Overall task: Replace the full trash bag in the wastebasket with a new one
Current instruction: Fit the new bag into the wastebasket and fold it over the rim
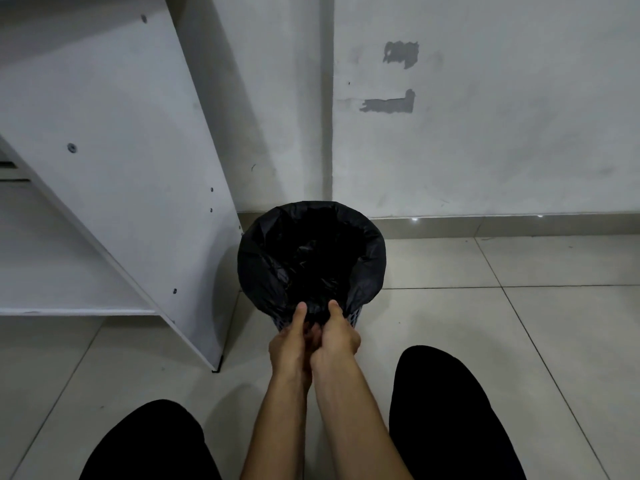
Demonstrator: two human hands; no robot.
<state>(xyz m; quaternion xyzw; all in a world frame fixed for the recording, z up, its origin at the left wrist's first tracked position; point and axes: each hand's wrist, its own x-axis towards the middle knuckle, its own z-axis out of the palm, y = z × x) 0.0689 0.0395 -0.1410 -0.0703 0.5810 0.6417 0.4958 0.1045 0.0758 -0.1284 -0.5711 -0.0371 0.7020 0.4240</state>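
Both hands (313, 336) — upright wastebasket's (354, 318) bag (263, 258)

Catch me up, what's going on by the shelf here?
A person crouches in front of a wastebasket lined with a black trash bag. Both hands, the left hand and the right hand, pinch the bag's near edge where it folds over the rim. The bag is still seated in the basket, spread open around the rim; what's inside is too dark to tell. The basket stands on the tiled floor beside a white shelf unit.
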